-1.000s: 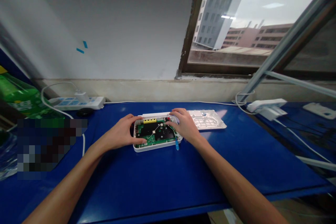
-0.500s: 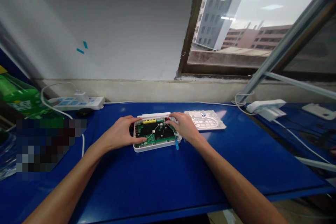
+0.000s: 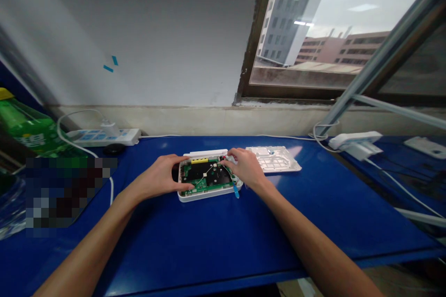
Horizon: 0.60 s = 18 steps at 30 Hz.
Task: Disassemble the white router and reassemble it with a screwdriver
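A white casing [image 3: 205,194] lies open on the blue table, with a green circuit board [image 3: 204,184] inside. The board carries black plates, a yellow port block [image 3: 200,160] and thin white wires. My left hand [image 3: 160,177] grips the casing's left end, thumb on the near edge and fingers at the far side. My right hand [image 3: 245,165] is at the far right corner, its thumb and fingertips close together by a small red part; what they pinch is hidden. A blue tab [image 3: 236,191] hangs over the casing's near right edge.
A white cover [image 3: 275,159] lies to the right of the casing. Power strips [image 3: 101,136] [image 3: 357,144] stand at both sides with white cables. A black mouse-like object [image 3: 114,149] and a green bottle [image 3: 26,125] are at the left. Behind are a wall and a window.
The whole view has shifted slightly. Both hands keep nearly the same places on the casing.
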Motion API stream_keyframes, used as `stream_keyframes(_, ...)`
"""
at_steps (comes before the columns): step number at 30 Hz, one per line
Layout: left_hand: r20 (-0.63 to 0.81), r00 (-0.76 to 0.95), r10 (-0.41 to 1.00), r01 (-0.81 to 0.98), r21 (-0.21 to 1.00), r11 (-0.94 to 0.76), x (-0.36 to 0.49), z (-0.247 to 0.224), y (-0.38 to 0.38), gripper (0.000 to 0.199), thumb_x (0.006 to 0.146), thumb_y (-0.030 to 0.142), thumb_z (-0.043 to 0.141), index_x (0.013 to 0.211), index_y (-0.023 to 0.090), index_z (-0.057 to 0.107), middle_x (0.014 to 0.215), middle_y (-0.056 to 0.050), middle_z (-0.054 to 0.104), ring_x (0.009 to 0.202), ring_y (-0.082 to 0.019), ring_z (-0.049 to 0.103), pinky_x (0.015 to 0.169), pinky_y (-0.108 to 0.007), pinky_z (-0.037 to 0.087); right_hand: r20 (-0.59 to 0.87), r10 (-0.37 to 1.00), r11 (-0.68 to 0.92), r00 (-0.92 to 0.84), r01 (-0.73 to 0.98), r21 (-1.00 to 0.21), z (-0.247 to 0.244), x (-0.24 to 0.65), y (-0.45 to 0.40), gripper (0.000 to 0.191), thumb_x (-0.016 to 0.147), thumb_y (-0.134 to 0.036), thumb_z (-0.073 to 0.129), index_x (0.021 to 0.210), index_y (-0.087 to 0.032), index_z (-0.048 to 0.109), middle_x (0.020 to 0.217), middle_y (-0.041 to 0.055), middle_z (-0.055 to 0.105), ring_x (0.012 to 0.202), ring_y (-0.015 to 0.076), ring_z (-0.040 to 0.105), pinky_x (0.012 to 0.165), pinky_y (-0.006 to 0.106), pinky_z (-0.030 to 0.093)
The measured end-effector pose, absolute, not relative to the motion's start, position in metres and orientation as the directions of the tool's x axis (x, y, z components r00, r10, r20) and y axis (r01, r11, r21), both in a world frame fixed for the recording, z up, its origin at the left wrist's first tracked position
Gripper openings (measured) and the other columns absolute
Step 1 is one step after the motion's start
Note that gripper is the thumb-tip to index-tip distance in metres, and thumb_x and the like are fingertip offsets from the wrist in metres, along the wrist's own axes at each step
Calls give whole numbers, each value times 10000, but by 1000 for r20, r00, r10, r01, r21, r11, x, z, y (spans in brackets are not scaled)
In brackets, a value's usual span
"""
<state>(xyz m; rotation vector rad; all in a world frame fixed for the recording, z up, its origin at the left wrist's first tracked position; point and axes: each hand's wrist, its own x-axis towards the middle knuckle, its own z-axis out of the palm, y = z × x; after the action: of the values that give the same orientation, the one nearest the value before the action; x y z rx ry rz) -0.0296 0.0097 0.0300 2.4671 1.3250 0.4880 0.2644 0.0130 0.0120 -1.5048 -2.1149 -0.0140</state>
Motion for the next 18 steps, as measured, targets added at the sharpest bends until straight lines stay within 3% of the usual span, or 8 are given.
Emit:
stream_keyframes(4,128,507,852,742,437,-508,-29,31,8,828,683,628,795,1368,193,632,1164,-127,699,1011,-301,674,902,-389,519,425,870,386,-250,882,-272,12,264,12,272,892,-407,753,1040,-181,726,924,83,743,824,233,687,706,317,457)
stream_keyframes(8,146,497,855,737,450,-505,-30,31,8,819,673,598,811,1351,172,642,1200,-133,711,1049,-317,679,936,-413,519,413,864,408,-288,881,-238,13,264,12,219,925,-385,714,998,-179,732,912,82,716,838,233,669,718,319,463)
stream_keyframes(12,114,495,862,695,543,-471,-30,34,8,776,693,542,824,1366,204,638,1234,-87,736,1054,-295,713,951,-389,534,417,854,427,-310,877,-221,13,265,13,209,935,-370,702,991,-170,721,910,85,696,854,232,644,725,322,465)
stream_keyframes(18,76,481,874,668,614,-421,-30,38,9,745,660,513,854,1333,249,671,1161,-46,772,1028,-311,738,918,-401,563,397,865,428,-308,865,-261,14,265,16,203,917,-361,725,981,-168,729,910,83,674,859,228,624,745,325,467)
